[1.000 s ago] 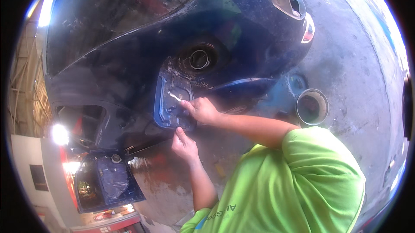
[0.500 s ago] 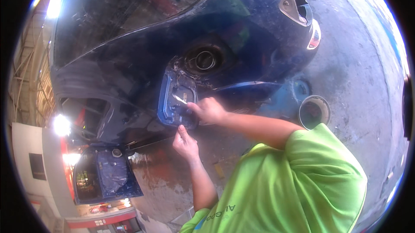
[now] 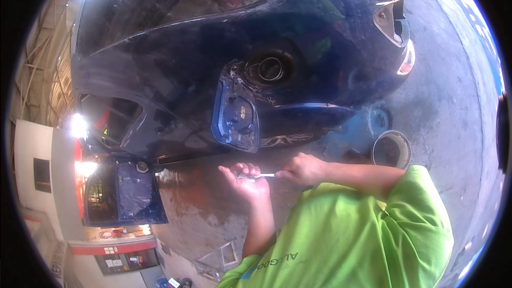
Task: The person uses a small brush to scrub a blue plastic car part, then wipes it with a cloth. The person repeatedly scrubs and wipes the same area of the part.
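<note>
Both hands on a small metal tool, below the car's open fuel flap.

Our left hand [image 3: 246, 181] and right hand [image 3: 304, 169] each close around the tool [image 3: 262, 176], just under the blue flap [image 3: 234, 117].

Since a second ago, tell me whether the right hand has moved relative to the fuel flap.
Yes. The right hand has pulled away from the open fuel flap, now below it beside the left hand.

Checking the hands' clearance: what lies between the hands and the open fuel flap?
Nothing: in the head view, only bare wet floor separates the hands, left and right, from the flap.
</note>
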`<state>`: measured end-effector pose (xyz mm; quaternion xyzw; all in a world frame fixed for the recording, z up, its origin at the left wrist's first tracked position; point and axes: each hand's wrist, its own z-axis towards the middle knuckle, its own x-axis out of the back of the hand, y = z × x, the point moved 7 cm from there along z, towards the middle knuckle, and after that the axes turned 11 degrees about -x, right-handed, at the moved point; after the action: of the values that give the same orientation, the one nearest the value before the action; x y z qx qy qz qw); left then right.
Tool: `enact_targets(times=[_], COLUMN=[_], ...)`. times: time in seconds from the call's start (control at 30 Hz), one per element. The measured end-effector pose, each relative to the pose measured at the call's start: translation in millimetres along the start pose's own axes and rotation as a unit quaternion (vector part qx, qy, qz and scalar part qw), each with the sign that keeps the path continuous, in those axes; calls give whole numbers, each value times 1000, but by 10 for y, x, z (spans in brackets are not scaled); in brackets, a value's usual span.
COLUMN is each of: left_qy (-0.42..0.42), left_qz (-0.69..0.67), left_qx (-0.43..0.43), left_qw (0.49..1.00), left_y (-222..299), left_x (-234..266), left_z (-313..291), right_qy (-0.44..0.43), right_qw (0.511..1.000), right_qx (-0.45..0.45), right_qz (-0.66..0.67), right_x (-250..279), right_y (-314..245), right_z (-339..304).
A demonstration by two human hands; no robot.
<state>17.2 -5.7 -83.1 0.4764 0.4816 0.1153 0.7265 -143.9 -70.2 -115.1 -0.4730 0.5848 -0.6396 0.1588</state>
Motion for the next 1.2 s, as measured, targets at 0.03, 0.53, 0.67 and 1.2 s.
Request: enact_targets(times=[0.03,0.53,0.67,1.2], left_qy=[6,-104,-138,-159], left_qz=[23,352,532,553], left_qx=[30,-425,-493,-357], left_qw=[999,827,674,736], left_y=[-30,840,780,800], left_x=[-20,-912,-973,-914], left_z=[-4,287,477,688], right_qy=[6,205,217,299], right_qw=[1000,978,976,942], right_qx=[3,35,14,-3], right_qz=[-2,-17,3,-150], right_x=[24,1278,1413,1607], right_y=[-5,-26,26,-185], right_z=[12,370,1129,1279])
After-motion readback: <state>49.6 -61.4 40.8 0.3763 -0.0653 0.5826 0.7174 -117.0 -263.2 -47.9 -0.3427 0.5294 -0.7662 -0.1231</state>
